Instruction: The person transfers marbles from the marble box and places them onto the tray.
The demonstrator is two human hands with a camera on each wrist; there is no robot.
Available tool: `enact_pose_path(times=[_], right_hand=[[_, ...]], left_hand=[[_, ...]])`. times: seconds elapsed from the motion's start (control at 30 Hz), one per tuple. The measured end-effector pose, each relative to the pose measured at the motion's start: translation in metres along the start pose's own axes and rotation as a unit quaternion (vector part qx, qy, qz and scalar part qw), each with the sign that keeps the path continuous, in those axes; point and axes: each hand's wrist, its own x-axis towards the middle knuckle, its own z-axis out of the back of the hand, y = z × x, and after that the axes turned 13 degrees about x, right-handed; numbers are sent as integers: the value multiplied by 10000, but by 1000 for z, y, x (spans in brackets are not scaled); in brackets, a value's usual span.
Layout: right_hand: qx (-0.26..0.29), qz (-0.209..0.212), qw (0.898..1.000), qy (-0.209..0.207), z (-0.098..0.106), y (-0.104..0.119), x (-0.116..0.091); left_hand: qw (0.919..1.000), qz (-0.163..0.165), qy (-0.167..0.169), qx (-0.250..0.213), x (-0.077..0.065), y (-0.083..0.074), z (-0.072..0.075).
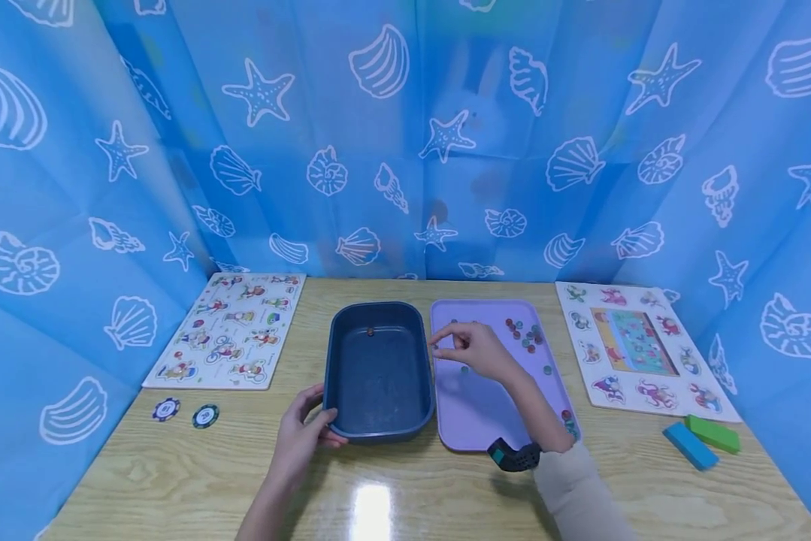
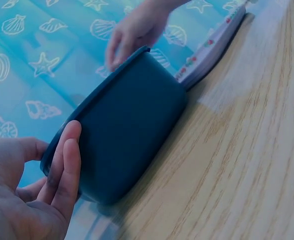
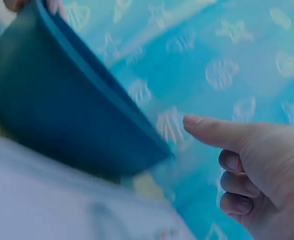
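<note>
A dark blue rectangular tub point(image 1: 379, 383) stands on the table, with one small reddish bead-like piece point(image 1: 370, 331) inside near its far end. My left hand point(image 1: 305, 428) grips the tub's near left corner, thumb over the rim and fingers against the outside wall point(image 2: 122, 130). To the right lies a lilac tray point(image 1: 473, 421) with several small round red and green pieces point(image 1: 527, 334). Above the tray's left part, my right hand point(image 1: 476, 349) has thumb and forefinger tips close together beside the tub's right rim. Whether something small sits between them is not visible.
A picture puzzle board point(image 1: 232, 330) and two poker chips point(image 1: 205, 415) lie left. Another puzzle board point(image 1: 649, 353) lies right, near a blue block point(image 1: 691, 445) and a green block point(image 1: 713, 434). A blue shell-patterned curtain point(image 1: 405, 150) surrounds the table's back and sides.
</note>
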Motion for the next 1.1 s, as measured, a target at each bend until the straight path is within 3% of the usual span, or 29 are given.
enact_pose_path(times=[0.23, 0.57, 0.87, 1.1], right_hand=[[-115, -466, 9972, -566, 26, -43, -29], [-974, -882, 9889, -700, 37, -76, -46], [-943, -877, 9893, -685, 40, -81, -50], [-825, -624, 9906, -894, 36, -60, -44]], left_hand=[[10000, 30, -3, 59, 1, -2, 1], [9999, 70, 11, 96, 1, -1, 1], [9999, 132, 13, 108, 1, 0, 1], [9999, 114, 35, 61, 1, 0, 1]])
